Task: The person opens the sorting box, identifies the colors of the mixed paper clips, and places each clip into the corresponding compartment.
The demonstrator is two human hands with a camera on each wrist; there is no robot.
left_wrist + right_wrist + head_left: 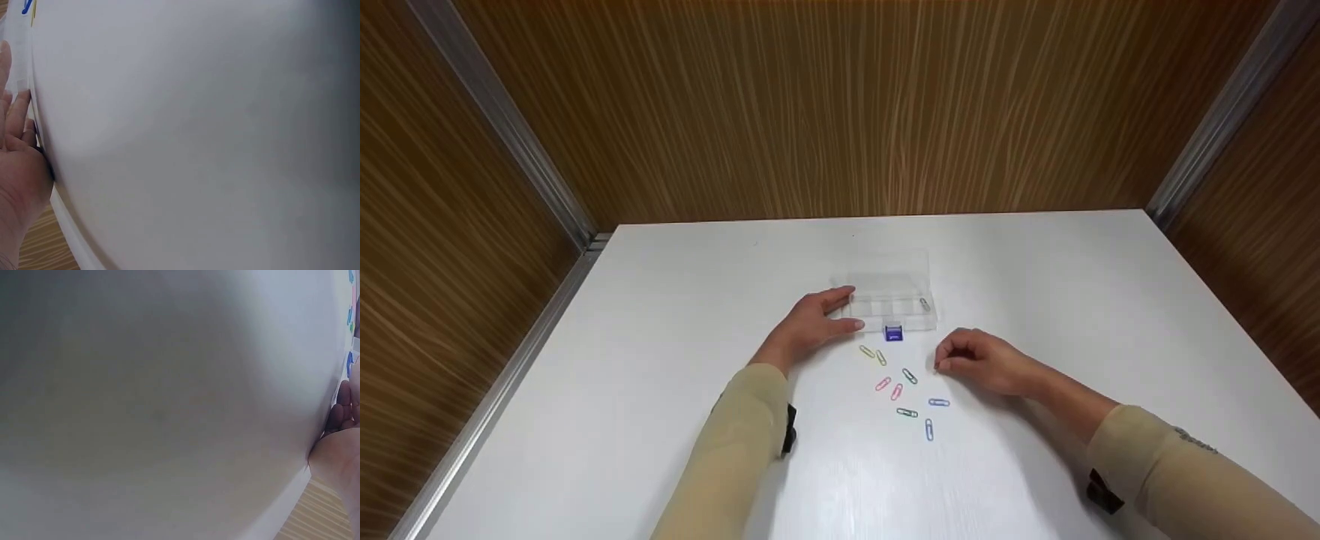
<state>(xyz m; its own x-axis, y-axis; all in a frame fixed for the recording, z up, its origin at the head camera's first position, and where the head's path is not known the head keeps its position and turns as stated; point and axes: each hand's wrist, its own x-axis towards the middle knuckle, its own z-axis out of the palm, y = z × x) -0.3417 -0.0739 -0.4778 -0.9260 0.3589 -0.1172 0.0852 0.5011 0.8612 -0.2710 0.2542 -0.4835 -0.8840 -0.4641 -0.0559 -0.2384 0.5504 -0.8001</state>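
Clear compartment box (919, 323) between two hands, lid (889, 264) tipped back.
Its long axis runs side to side; the left hand (808, 322) is nearer, thumb and fingers gripping its left end. The right hand (988, 364), apart near the front right corner, has fingertips together, on what I cannot tell. Loose paper clips (907, 412) lie before the box. Lettering (1195, 440) on the right sleeve (1140, 444) is too small to read.

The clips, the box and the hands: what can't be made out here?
What the right hand pinches, if anything: head view, hidden by its fingers.
Left end of the box: head view, partly behind the left hand.
How many clips: right wrist view, blurred at the right edge.
Much of the left hand: left wrist view, cut off by the left edge.
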